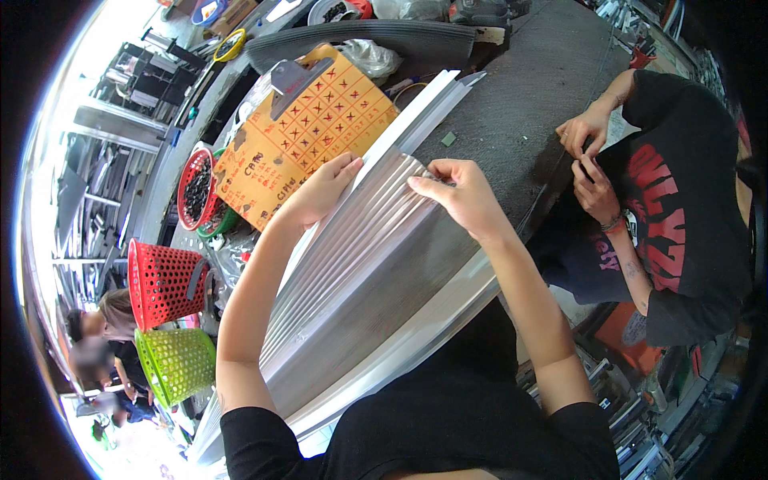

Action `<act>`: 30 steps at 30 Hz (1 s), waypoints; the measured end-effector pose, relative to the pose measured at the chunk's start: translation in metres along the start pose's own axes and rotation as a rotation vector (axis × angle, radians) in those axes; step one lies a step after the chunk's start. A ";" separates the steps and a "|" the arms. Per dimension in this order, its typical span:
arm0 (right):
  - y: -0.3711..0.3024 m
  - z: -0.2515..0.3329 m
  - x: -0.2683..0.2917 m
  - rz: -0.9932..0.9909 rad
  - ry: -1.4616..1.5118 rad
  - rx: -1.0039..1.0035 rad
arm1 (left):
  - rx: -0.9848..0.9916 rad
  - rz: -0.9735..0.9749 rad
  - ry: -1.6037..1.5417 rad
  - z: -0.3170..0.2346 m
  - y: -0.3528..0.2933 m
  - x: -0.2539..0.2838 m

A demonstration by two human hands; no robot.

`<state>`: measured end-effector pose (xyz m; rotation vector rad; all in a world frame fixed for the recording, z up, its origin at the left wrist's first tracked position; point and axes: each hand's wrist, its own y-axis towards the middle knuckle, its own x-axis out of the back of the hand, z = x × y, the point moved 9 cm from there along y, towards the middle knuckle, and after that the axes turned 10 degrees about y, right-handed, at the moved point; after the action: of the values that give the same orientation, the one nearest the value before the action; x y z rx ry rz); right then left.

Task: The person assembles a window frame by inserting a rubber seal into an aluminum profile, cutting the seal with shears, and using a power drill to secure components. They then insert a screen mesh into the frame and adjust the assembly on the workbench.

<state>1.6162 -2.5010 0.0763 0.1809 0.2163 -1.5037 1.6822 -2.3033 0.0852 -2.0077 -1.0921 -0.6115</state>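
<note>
A long pleated screen [350,254] with white rails lies slantwise in front of me, its folds bunched in narrow ridges. My left hand [326,190] grips the white rail [422,102] along the screen's left side, fingers curled over its edge. At the far end of the folds, my right hand [458,194] pinches the corner of the pleats between thumb and fingers. Grey mesh [400,270] stretches to the right of the folds, toward a second white rail [400,344] close to my body. The screen's near end runs past my left arm.
An orange clipboard sheet [300,132] with handwritten marks lies beyond my left hand. Red [166,284] and green baskets [178,364] stand left, near a bowl of dark small parts [196,188]. At right, a co-worker [656,192] in black holds both hands together by the dark table [552,64].
</note>
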 end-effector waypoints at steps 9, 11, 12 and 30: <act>-0.003 -0.001 0.003 -0.013 -0.014 0.002 | -0.064 -0.011 0.019 0.012 -0.024 0.000; -0.003 -0.002 0.004 -0.019 -0.018 -0.014 | -0.061 -0.013 0.017 0.011 -0.024 0.000; -0.003 -0.001 0.003 -0.013 -0.015 -0.004 | -0.054 -0.006 0.004 0.011 -0.024 -0.001; -0.004 0.002 0.007 0.000 -0.129 0.031 | -0.120 -0.039 0.019 0.013 -0.029 -0.005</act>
<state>1.6126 -2.5084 0.0762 0.1082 0.0899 -1.5138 1.6559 -2.2855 0.0857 -2.0824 -1.1084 -0.7299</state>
